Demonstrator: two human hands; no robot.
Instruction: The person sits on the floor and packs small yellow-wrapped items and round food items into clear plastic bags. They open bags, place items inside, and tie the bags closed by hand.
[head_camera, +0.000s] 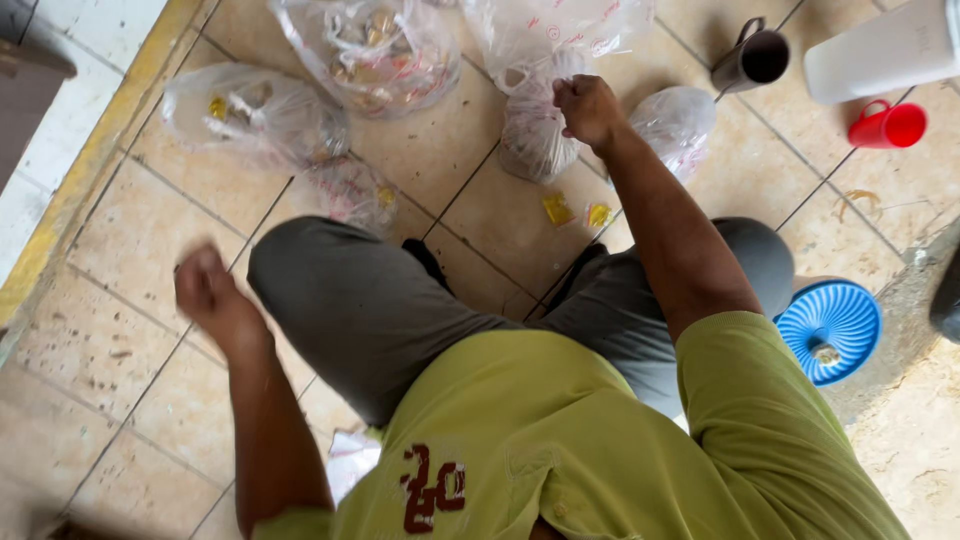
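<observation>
Right grip (588, 108) pinching tied bag (534, 135) top; open tile (500, 215) beside.

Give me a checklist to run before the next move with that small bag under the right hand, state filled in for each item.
1. Right hand closed on the knotted bag's top: ok.
2. Left hand free of any item: cannot tell, blurred.
3. Bag resting on the tiled floor: ok.
4. Neighbouring small bag apart from the gripped one: cannot tell.
5. Loose yellow pieces picked off the floor: not ok.

Beige tiled floor (130, 240), yellow edge (95, 150)
</observation>
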